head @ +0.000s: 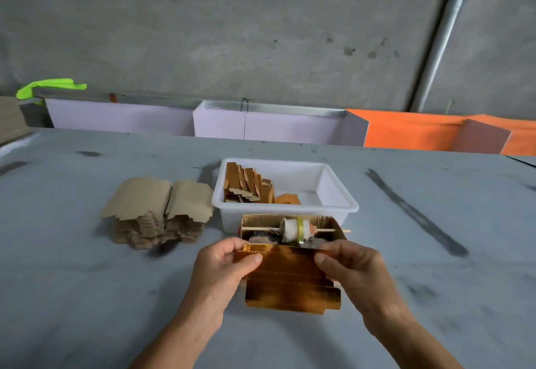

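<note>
Gold card sheet (290,278) flat, long axis left-right; left hand (223,267), right hand (353,270) fingers pinching far corners.

Brown cardboard box (258,221) and white plastic tub (333,189) block you just ahead; tan cardboard stack (156,215) crowds beyond your left hand (223,267); grey bench (449,252) right of your right hand (353,270) lies open.

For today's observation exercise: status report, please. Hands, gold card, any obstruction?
Left hand, right hand both pinching gold card at far corners. Card unfolded, far edge at spool stand. White tub close behind stand.
</note>
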The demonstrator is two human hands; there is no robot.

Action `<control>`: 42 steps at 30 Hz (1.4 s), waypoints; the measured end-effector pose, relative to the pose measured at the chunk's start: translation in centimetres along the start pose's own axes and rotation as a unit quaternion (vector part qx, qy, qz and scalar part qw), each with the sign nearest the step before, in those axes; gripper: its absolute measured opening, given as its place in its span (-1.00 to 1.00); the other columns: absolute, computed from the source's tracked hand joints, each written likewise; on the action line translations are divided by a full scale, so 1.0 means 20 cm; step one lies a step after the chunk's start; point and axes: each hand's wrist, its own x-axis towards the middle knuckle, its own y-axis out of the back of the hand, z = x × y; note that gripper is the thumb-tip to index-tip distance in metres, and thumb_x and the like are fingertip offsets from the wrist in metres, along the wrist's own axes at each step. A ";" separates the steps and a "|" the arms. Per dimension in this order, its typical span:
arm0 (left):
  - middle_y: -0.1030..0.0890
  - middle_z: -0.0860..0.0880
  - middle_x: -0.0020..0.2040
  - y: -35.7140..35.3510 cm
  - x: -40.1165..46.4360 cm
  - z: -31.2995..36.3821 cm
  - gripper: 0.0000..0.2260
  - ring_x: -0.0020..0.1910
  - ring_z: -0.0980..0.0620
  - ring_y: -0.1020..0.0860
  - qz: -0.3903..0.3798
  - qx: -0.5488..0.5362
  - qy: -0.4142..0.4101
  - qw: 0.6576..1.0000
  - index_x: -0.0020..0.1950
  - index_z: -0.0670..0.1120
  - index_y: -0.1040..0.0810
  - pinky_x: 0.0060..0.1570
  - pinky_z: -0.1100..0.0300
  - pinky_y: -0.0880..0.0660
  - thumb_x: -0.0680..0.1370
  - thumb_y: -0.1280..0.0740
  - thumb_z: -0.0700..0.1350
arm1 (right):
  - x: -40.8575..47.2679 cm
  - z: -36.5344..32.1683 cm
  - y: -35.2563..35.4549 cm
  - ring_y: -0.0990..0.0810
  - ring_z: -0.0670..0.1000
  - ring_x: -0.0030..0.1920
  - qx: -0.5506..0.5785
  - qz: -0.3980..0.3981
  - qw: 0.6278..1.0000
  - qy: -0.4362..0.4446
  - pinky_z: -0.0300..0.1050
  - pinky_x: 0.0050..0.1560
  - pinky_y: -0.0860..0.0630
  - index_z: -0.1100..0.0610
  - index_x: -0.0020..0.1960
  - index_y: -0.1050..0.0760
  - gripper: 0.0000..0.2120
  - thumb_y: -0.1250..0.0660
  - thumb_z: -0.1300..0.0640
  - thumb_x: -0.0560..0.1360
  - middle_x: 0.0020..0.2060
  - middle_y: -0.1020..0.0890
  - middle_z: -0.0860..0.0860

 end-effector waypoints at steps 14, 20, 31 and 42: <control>-0.51 0.04 -0.32 0.08 -0.13 -0.24 -0.85 -0.28 0.04 -0.48 -0.117 0.507 -0.451 0.725 -0.35 -0.05 -0.53 -0.34 0.23 -0.44 0.36 -0.46 -0.21 | -0.12 0.30 0.09 -0.56 0.00 -0.36 -0.515 -0.038 0.764 0.387 -0.20 -0.26 -0.35 0.07 -0.34 -0.60 -0.90 -0.44 0.22 0.32 -0.35 -0.59 -0.08; -0.51 0.08 -0.35 0.07 -0.17 -0.25 -0.76 -0.32 0.05 -0.52 -0.167 0.542 -0.404 0.717 -0.38 -0.02 -0.52 -0.32 0.24 -0.44 0.25 -0.59 -0.10 | -0.16 0.32 0.09 -0.58 -0.02 -0.30 -0.524 -0.111 0.782 0.318 -0.19 -0.23 -0.36 0.00 -0.29 -0.63 -0.95 -0.45 0.14 0.28 -0.34 -0.58 -0.10; -0.55 0.13 -0.14 0.04 -0.18 -0.30 -0.93 -0.04 0.12 -0.51 -0.083 0.401 -0.139 0.902 -0.30 -0.09 -0.67 0.05 0.24 -0.38 0.36 -0.52 -0.16 | -0.20 0.37 0.05 -0.48 0.00 -0.10 -0.389 -0.029 0.914 0.114 -0.16 -0.06 -0.45 0.07 -0.30 -0.66 -0.91 -0.53 0.22 0.32 -0.29 -0.60 -0.06; -0.45 0.22 0.04 -0.01 -0.16 -0.29 -0.88 0.13 0.14 -0.36 -0.023 0.474 -0.060 0.878 -0.28 0.01 -0.67 0.18 0.21 -0.25 0.39 -0.47 0.03 | -0.15 0.33 -0.03 -0.38 -0.02 0.11 -0.454 0.031 0.887 -0.077 -0.15 0.09 -0.41 -0.02 -0.13 -0.68 -0.90 -0.42 0.02 0.40 -0.11 -0.61 -0.07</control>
